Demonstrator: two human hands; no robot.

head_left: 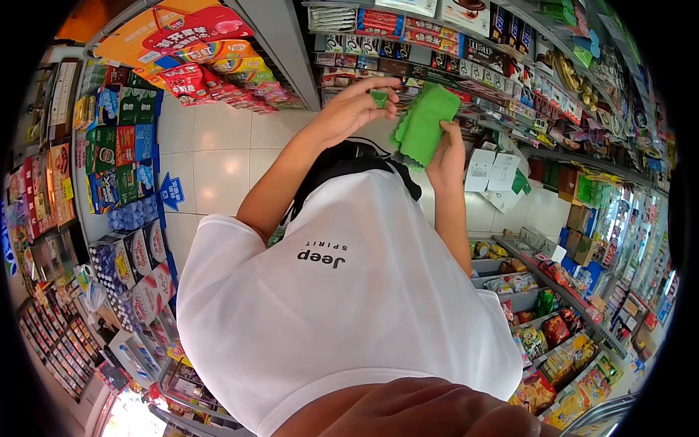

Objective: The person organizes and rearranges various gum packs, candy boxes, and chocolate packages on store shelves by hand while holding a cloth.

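Note:
My right hand [445,156] grips a flat, bright green piece [431,120] with zigzag edges. It looks like a folded cloth or a packet; I cannot tell which. The thumb lies over its right side. To the left, my left hand [357,113] is raised with bent fingers, and a small green scrap [378,97] shows pinched at the fingertips. The scrap matches the larger piece in colour and is held apart from it. Both hands are in front of the shelves of small boxed goods.
Shelves [473,54] of small packets and boxes rise ahead. A rack of red candy bags [191,84] hangs at the upper left. Stacked drink cartons [120,146] stand left, and snack bags [564,360] fill shelves at lower right. White papers [501,172] are right of my hand.

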